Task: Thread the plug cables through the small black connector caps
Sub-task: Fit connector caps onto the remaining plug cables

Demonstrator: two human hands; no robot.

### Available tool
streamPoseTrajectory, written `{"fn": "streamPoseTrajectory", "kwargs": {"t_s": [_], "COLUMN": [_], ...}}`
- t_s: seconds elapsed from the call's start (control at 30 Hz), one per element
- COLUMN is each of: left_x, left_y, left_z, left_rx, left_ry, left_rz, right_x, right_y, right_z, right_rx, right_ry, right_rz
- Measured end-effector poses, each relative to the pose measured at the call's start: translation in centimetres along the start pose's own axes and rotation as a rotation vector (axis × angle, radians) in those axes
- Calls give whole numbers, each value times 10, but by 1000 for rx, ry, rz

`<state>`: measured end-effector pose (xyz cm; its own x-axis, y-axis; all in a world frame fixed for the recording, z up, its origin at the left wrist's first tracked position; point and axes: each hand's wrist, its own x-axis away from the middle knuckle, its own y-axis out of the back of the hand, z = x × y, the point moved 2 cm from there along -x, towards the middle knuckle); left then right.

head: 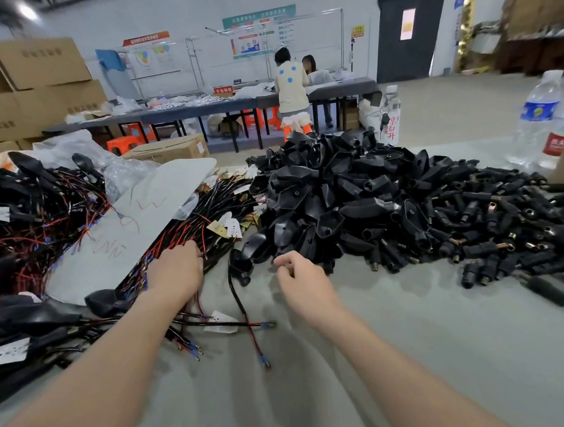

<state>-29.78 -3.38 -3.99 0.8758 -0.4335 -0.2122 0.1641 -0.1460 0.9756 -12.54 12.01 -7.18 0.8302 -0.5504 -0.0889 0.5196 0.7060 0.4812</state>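
A bundle of black plug cables (220,200) with red wires lies left of centre. My left hand (175,272) reaches into its near end, fingers curled among the wires. My right hand (302,278) hovers over the table with loosely curled fingers and holds nothing. Just beyond it rises a heap of large black plug shells (325,191). Small black connector caps (492,227) with brass ends spread to the right. One cable with a plug shell (241,265) on it lies between my hands, its red leads (259,346) trailing toward me.
A grey board (136,222) with red scribbles leans on a tangled pile of finished cables (27,222) at left. Water bottles (538,115) stand at right and a cardboard box (171,149) behind. Two people work at a far table (201,109).
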Motion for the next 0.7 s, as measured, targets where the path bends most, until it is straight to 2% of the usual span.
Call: {"fn": "streamPoseTrajectory", "kwargs": {"t_s": [0.17, 0.33, 0.4, 0.5, 0.57, 0.7], "left_x": [3, 8, 10, 17, 29, 76], "left_y": [31, 94, 125, 159, 155, 96], "left_z": [9, 11, 6, -3, -10, -35], "left_rx": [259, 515, 711, 1066, 1312, 1696], "left_ry": [26, -46, -51, 19, 100, 334], "left_rz": [-111, -270, -346, -423, -366, -125], "right_x": [-39, -40, -33, -19, -6, 33], "right_y": [-52, -69, -61, -36, -10, 54], "right_z": [38, 44, 43, 40, 34, 10], "right_rx": [350, 611, 583, 302, 147, 110], "right_ry": [0, 61, 102, 79, 55, 85], "right_rz": [61, 128, 129, 144, 141, 63]}}
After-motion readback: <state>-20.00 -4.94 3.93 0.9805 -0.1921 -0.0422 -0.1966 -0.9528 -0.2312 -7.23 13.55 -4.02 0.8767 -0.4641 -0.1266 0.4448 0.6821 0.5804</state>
